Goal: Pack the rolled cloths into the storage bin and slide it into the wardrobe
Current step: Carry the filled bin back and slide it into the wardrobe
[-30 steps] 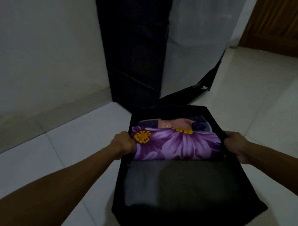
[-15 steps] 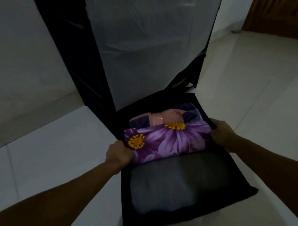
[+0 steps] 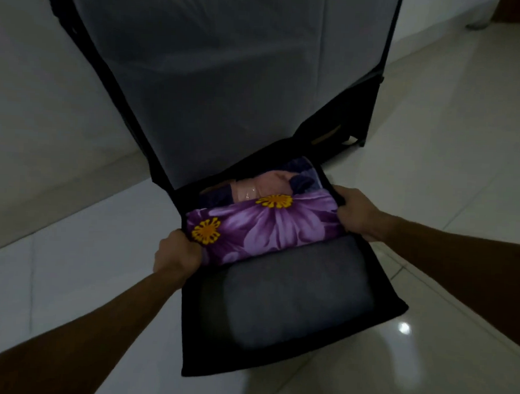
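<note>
Fabric storage bin [image 3: 275, 364] looks soft-walled and light; left hand [image 3: 177, 254] and right hand [image 3: 357, 214] clench its side rims, nearest the wardrobe [image 3: 228, 76].

Dim, underexposed view with soft focus and compression smear; the black storage bin [image 3: 275, 367] loses its detail to shadow, a small glare spot shines on the glossy floor tiles [image 3: 404, 327], and wide-angle bending curves the edges
</note>
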